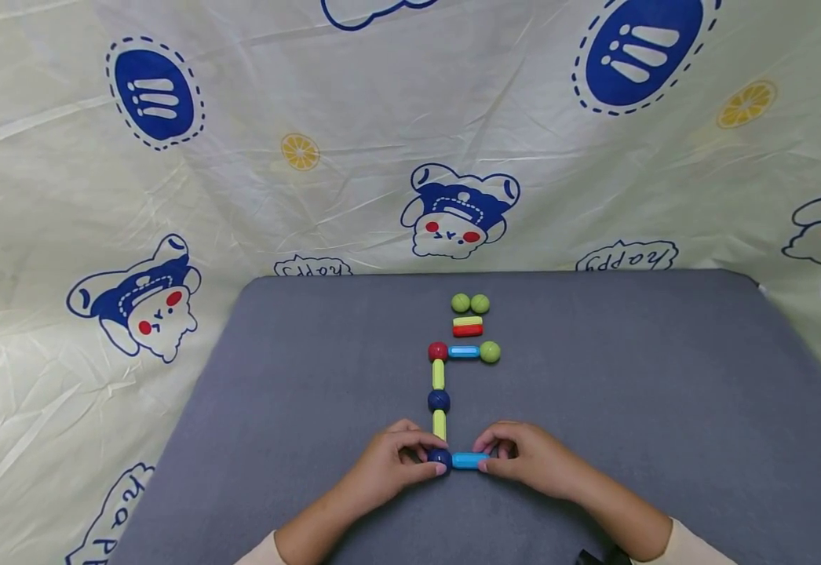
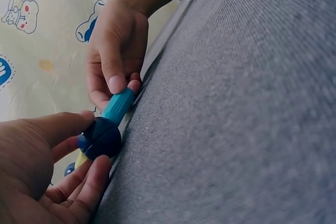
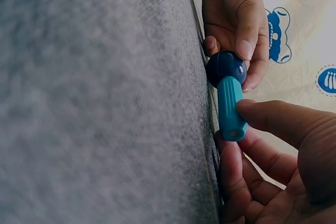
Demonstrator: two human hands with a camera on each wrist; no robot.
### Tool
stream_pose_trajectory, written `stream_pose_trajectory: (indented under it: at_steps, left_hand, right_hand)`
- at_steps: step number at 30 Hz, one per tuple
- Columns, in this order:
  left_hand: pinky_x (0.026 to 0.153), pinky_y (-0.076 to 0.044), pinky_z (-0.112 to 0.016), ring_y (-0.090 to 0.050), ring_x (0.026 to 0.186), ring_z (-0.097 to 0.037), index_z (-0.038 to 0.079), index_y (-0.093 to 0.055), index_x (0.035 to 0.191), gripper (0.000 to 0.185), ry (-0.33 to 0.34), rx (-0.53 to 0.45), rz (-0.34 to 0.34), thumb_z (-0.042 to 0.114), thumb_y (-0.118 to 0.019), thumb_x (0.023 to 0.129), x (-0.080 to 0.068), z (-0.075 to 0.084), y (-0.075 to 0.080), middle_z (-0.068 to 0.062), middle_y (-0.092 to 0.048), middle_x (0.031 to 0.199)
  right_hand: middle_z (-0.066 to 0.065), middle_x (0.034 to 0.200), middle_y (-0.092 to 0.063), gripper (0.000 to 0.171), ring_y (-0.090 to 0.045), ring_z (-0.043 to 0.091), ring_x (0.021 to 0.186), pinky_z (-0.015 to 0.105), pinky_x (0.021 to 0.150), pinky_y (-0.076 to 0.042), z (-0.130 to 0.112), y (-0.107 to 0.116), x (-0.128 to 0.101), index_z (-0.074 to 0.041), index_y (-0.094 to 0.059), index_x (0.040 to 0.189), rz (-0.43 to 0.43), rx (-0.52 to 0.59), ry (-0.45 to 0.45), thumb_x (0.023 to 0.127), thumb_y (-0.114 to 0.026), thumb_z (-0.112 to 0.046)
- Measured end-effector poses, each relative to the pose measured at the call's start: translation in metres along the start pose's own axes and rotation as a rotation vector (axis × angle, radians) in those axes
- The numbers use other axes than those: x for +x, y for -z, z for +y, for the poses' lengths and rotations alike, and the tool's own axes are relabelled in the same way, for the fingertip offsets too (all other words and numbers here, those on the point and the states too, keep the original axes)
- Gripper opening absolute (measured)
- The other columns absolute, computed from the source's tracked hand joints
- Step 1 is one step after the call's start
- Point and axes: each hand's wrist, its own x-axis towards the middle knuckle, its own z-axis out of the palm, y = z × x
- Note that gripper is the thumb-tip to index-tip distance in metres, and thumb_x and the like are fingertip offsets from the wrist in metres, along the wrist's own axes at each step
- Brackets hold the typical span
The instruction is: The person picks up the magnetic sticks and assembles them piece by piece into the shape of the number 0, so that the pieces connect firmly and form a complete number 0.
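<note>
My left hand (image 1: 395, 464) pinches a navy ball (image 1: 439, 457) at the near corner of a flat chain of toy balls and rods. A light-blue ribbed rod (image 1: 467, 461) touches that ball's right side, its free end pinched by my right hand (image 1: 541, 461). In the right wrist view the blue rod (image 3: 230, 106) meets the navy ball (image 3: 224, 67) end-on. From the near ball the chain runs away through a yellow-green rod (image 1: 439, 424), another navy ball, and a second yellow-green rod (image 1: 439, 374) to a red ball (image 1: 438, 351).
To the red ball's right, another blue rod (image 1: 464, 352) joins a green ball (image 1: 490, 352). Beyond lie a loose red rod (image 1: 468, 331) beside a yellow-green one (image 1: 467, 321), and two green balls (image 1: 461, 303). Grey cloth covers the table (image 1: 629, 377); a printed curtain (image 1: 382, 102) hangs behind.
</note>
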Motion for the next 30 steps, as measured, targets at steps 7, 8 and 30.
stream_pose_trajectory:
  at_steps: [7,8,30]
  left_hand:
    - [0.068,-0.052,-0.019,-0.059,0.082,-0.003,0.021,-0.078,0.109,0.023,0.001,-0.018,-0.002,0.025,-0.082,0.087,0.000,-0.002,0.001,-0.002,-0.062,0.095]
    - [0.068,-0.052,-0.019,-0.059,0.081,-0.003,0.021,-0.078,0.108,0.022,0.000,-0.020,-0.002,0.025,-0.081,0.087,0.000,-0.003,0.001,-0.003,-0.062,0.095]
    - [0.067,-0.051,-0.019,-0.058,0.081,-0.004,0.023,-0.078,0.108,0.022,0.018,-0.025,-0.012,0.025,-0.082,0.086,0.001,-0.005,0.000,-0.004,-0.063,0.095]
  right_hand:
    - [0.001,0.098,-0.066,0.023,-0.055,0.007,0.077,0.022,0.066,-0.047,-0.002,0.006,0.003,-0.013,-0.072,0.108,-0.015,0.011,0.027,0.091,-0.076,-0.029]
    - [0.001,0.100,-0.066,0.024,-0.056,0.007,0.078,0.022,0.066,-0.048,-0.002,0.008,0.004,-0.013,-0.072,0.109,-0.007,0.005,0.033,0.092,-0.076,-0.029]
    - [0.019,0.128,-0.059,0.039,-0.061,0.033,0.114,0.051,0.099,-0.052,0.012,0.082,0.067,-0.003,-0.062,0.133,0.466,-0.090,0.037,0.098,-0.068,-0.019]
